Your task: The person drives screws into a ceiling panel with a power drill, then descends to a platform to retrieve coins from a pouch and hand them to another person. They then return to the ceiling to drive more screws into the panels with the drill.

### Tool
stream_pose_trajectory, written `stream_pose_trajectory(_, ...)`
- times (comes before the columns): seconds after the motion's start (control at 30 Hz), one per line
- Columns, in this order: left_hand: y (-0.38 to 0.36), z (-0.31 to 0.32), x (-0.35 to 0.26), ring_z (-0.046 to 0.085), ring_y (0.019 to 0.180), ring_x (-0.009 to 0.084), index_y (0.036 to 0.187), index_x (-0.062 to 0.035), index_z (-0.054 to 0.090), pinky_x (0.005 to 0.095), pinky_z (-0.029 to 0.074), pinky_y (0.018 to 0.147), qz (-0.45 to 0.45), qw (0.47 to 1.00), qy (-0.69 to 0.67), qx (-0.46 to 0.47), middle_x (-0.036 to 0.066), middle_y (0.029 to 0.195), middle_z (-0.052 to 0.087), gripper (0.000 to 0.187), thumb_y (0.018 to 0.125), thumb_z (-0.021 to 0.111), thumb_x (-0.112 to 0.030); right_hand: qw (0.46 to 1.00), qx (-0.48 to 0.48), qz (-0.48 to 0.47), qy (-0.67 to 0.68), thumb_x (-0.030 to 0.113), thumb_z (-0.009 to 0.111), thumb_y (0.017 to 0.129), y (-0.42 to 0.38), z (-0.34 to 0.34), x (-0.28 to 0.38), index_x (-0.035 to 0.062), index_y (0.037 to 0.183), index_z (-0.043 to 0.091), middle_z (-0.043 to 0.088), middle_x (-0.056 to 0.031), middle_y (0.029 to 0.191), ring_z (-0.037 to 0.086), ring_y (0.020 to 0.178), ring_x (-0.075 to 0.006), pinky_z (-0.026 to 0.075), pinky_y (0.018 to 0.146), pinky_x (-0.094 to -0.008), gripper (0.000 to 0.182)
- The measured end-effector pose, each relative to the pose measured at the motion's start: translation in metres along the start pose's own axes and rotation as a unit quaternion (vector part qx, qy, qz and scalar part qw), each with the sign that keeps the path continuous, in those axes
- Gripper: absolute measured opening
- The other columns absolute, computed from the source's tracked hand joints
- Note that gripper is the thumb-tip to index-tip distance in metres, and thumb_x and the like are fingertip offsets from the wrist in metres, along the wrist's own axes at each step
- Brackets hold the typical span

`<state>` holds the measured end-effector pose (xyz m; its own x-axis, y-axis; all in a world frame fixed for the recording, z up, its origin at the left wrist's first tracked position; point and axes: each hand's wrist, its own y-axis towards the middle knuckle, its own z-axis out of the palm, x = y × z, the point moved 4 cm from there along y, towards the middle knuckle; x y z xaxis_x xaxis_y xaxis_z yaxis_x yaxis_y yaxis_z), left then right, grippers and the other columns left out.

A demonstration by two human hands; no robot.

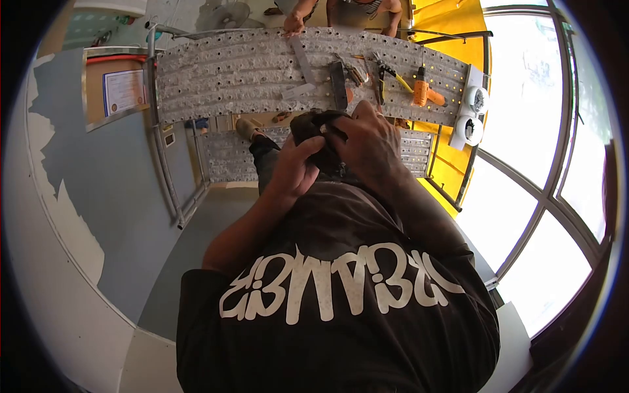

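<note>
A dark, soft-looking item (309,129), perhaps a pouch or cloth, is held in front of my chest between both hands. My left hand (295,164) grips its lower left side, with the thumb laid over it. From the right, my right hand (368,139) has its fingers bent against the same item; its fingertips are partly hidden. Just beyond my hands, a perforated metal scaffold platform (216,78) carries a dark flat tool (339,85), pliers (382,69), a yellow-handled tool (401,82) and an orange drill (420,92).
Another person's hand (293,25) touches a flat grey strip (302,60) at the platform's far edge. Two white round fixtures (473,114) sit at the right end. A lower platform (226,157) lies beneath. Metal scaffold posts (167,170) stand left; windows (517,85) are right.
</note>
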<state>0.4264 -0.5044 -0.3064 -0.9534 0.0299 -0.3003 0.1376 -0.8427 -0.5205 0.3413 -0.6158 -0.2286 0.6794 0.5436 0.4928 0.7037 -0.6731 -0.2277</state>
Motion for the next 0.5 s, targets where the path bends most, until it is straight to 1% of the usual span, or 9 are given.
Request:
stream_pose_trajectory(0.1,0.002,-0.001,0.0,0.063,0.105,0.021,0.126,0.0005,0.049,0.0352,0.054,0.092,0.006,1.0,0.006,0.001,0.011,0.116,0.06,0.042,0.088,0.063,-0.005,1.0,0.0,-0.014,-0.003,0.03,0.068,0.085,0.002,0.003,0.001,0.0122,0.088,0.072,0.055,-0.0148,0.091,0.065,0.081,-0.0344,0.051,0.07,-0.0463,0.019)
stream_pose_trajectory(0.2,0.003,-0.007,0.001,0.064,0.104,0.0213,0.126,0.0002,0.049,0.0362,0.054,0.091,0.003,1.0,-0.009,-0.004,0.011,0.115,0.06,0.04,0.088,0.063,-0.005,0.999,-0.011,-0.018,0.033,0.028,0.071,0.083,0.006,0.004,0.0,0.0119,0.087,0.072,0.056,-0.0152,0.092,0.064,0.081,-0.0346,0.051,0.071,-0.0467,0.017)
stream_pose_trajectory(0.3,0.002,-0.006,-0.004,0.064,0.104,0.0224,0.125,0.0,0.05,0.0381,0.054,0.091,0.002,1.0,-0.014,0.006,0.011,0.115,0.061,0.042,0.086,0.065,-0.007,0.989,0.001,-0.062,0.137,0.023,0.071,0.083,0.009,0.001,-0.004,0.0084,0.088,0.07,0.056,-0.0101,0.085,0.064,0.075,-0.0273,0.05,0.067,-0.0402,0.016)
stream_pose_trajectory(0.33,0.0,-0.006,-0.005,0.064,0.104,0.0231,0.125,0.0001,0.05,0.0393,0.054,0.092,0.002,1.0,-0.02,0.012,0.011,0.115,0.061,0.043,0.085,0.065,-0.007,0.975,0.033,-0.012,0.221,0.022,0.07,0.083,0.013,0.001,-0.01,0.0075,0.089,0.067,0.056,-0.0087,0.086,0.061,0.072,-0.0237,0.048,0.064,-0.0362,0.016)
stream_pose_trajectory(0.4,0.001,-0.011,-0.009,0.063,0.105,0.0245,0.126,0.0002,0.049,0.0417,0.053,0.094,0.001,0.999,-0.027,0.034,0.011,0.115,0.061,0.047,0.083,0.067,-0.007,0.917,0.086,0.084,0.38,0.019,0.07,0.084,0.026,-0.004,-0.022,0.0058,0.091,0.061,0.057,-0.006,0.088,0.056,0.067,-0.0165,0.044,0.057,-0.0283,0.017)
stream_pose_trajectory(0.43,0.003,-0.022,-0.009,0.062,0.109,0.0262,0.127,0.0003,0.049,0.0433,0.051,0.097,0.009,0.999,-0.031,0.026,0.012,0.117,0.06,0.049,0.083,0.068,-0.007,0.862,0.102,0.1,0.486,0.016,0.062,0.088,0.033,-0.005,-0.029,0.0073,0.087,0.051,0.056,-0.0048,0.087,0.048,0.061,-0.011,0.038,0.053,-0.0224,0.014)
stream_pose_trajectory(0.47,0.001,-0.039,-0.006,0.061,0.112,0.0279,0.128,0.0004,0.048,0.0449,0.05,0.099,0.017,0.999,-0.036,0.018,0.012,0.12,0.06,0.051,0.082,0.068,-0.007,0.777,0.13,0.112,0.605,0.015,0.06,0.088,0.044,-0.002,-0.033,0.0083,0.086,0.05,0.056,-0.0058,0.087,0.047,0.06,-0.0111,0.037,0.053,-0.0226,0.012)
stream_pose_trajectory(0.5,-0.003,-0.048,-0.005,0.059,0.115,0.0296,0.13,0.0005,0.047,0.0465,0.048,0.102,0.022,0.999,-0.041,0.008,0.013,0.122,0.059,0.054,0.081,0.069,-0.007,0.673,0.158,0.121,0.712,0.014,0.058,0.087,0.057,0.003,-0.04,0.0093,0.085,0.048,0.056,-0.0069,0.087,0.046,0.059,-0.0112,0.037,0.052,-0.0227,0.01)
